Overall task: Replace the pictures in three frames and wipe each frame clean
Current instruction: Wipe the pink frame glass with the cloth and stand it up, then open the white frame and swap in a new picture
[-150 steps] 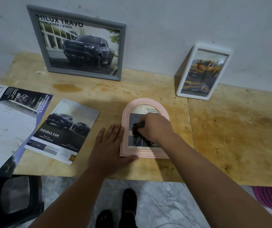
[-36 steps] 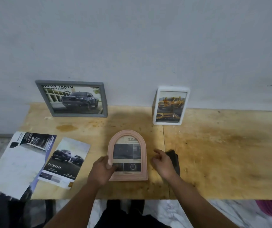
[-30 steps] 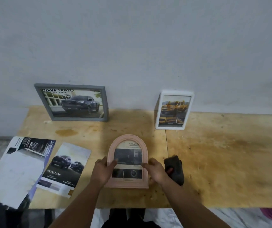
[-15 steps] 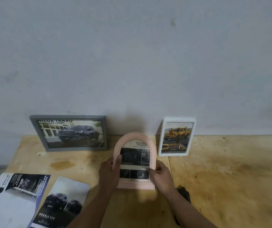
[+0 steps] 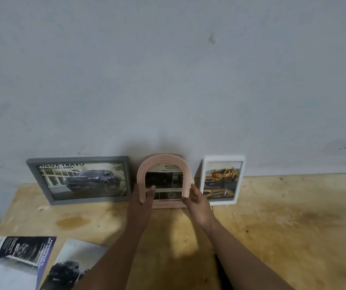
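Observation:
A pink arched frame stands upright against the wall at the back of the wooden table, between a grey frame with a dark truck picture and a white frame with a yellow truck picture. My left hand grips the pink frame's left side, thumb on the glass. My right hand holds its right side near the bottom. The dark cloth is hidden behind my right forearm.
Two loose brochure pages lie at the table's front left corner. A brown stain marks the wood in front of the grey frame. The grey wall rises right behind the frames.
Both hands lifted the pink frame from the table's middle and carried it back to the wall, where it now stands upright. Earlier my right hand put down the dark cloth.

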`<state>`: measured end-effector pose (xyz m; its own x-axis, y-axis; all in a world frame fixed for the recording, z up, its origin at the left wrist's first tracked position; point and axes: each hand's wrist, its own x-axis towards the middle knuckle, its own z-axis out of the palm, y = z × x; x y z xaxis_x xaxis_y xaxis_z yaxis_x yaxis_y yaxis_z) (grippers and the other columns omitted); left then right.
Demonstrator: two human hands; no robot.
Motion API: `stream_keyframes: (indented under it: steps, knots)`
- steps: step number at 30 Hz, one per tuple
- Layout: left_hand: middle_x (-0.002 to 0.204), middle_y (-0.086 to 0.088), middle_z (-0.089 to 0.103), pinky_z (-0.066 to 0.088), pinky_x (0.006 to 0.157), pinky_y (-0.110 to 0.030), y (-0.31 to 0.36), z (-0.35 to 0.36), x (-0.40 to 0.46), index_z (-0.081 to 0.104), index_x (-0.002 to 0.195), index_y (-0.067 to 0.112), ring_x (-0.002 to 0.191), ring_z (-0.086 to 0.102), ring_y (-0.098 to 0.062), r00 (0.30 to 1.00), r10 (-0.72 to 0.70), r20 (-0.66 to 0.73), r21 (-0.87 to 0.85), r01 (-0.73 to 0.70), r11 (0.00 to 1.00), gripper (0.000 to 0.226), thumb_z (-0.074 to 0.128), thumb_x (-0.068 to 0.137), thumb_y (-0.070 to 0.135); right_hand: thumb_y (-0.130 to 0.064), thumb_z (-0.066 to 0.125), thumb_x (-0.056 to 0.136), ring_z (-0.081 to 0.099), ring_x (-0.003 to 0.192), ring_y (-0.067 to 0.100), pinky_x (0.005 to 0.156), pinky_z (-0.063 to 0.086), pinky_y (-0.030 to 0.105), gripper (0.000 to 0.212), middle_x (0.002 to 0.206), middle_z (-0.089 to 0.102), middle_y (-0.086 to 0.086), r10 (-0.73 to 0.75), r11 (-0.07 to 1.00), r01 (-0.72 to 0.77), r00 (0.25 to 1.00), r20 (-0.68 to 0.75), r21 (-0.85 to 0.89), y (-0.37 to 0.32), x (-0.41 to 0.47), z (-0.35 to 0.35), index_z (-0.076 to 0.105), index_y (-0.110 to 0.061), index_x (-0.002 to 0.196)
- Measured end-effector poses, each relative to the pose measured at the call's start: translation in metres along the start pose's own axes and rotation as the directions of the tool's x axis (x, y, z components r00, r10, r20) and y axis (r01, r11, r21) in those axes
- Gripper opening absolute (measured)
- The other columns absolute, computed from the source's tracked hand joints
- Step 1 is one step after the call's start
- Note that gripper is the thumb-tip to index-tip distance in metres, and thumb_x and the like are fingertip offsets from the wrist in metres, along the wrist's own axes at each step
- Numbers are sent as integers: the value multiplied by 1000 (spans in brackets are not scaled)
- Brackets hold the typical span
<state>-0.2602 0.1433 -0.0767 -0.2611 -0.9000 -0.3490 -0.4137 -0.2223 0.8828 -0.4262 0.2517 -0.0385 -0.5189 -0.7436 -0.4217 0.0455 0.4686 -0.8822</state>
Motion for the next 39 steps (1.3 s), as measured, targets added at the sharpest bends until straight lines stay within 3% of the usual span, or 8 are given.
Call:
stream_keyframes:
  steps: [6, 10, 16, 21, 25, 33, 36, 39]
  knots:
    - [138, -2, 55, 54, 98, -48, -17, 19, -23, 55, 134, 30, 120, 59, -25, 985, -32, -172, 108, 51, 993, 50, 65, 92, 56, -8, 64, 98, 63, 115, 16, 85, 53, 18, 42, 131, 64, 1, 75, 996, -70, 992, -97, 56, 39, -5, -18, 58, -14, 140]
    - [137, 3, 59, 54, 99, -45, -7, 61, -45, 57, 126, 37, 117, 60, -18, 998, -26, 65, 166, 15, 986, 30, 65, 97, 39, -7, 61, 99, 64, 98, 6, 92, 52, 23, 23, 104, 71, -5, 63, 996, -81, 938, -340, -40, 52, -16, -56, 72, -18, 116]
    - [144, 8, 53, 48, 102, -36, 40, 141, -42, 44, 151, 27, 128, 54, -18, 934, -36, 356, 91, 4, 996, 53, 60, 101, 35, -18, 51, 106, 65, 110, 24, 97, 55, 44, 20, 116, 67, -1, 77, 997, -63, 818, -571, 44, 35, 9, -126, 60, -30, 120]
    - [128, 3, 61, 45, 77, -24, 59, 182, -29, 48, 141, 29, 101, 58, -7, 941, -68, 330, -6, 74, 997, 44, 59, 100, 18, -23, 47, 108, 48, 138, 30, 100, 42, 31, 50, 154, 45, 10, 176, 977, -103, 889, -424, 189, 16, 46, -164, 36, -16, 157]
    - [137, 1, 57, 44, 96, -30, 60, 186, -26, 45, 147, 21, 122, 56, -22, 955, -101, 277, -36, 115, 993, 47, 56, 102, 16, -26, 49, 108, 59, 122, 24, 92, 52, 31, 45, 145, 56, 11, 197, 970, -140, 932, -303, 198, 26, 50, -168, 45, -16, 152]
    - [107, 4, 68, 58, 74, -32, 36, 142, -67, 57, 109, 33, 92, 67, -14, 964, -49, 261, -4, 52, 999, 13, 51, 106, 21, -33, 49, 107, 68, 108, 24, 77, 51, 30, 31, 124, 71, 6, 238, 962, -186, 930, -280, 199, 57, -19, -161, 65, -18, 130]
    - [106, 5, 69, 63, 81, -43, 23, 117, -86, 61, 109, 30, 93, 71, -17, 963, -18, 269, 9, 16, 1000, 11, 52, 106, 24, -27, 48, 108, 71, 99, 25, 68, 49, 29, 26, 110, 75, 6, 268, 948, -212, 934, -237, 236, 55, -49, -149, 70, -15, 118]
    - [103, 4, 69, 62, 71, -30, 14, 87, -105, 61, 108, 25, 94, 71, -18, 975, 10, 222, 24, -16, 1000, 11, 52, 106, 21, -28, 52, 106, 72, 89, 25, 65, 53, 29, 25, 104, 77, 9, 279, 942, -240, 948, -151, 233, 55, -72, -133, 72, -15, 113]
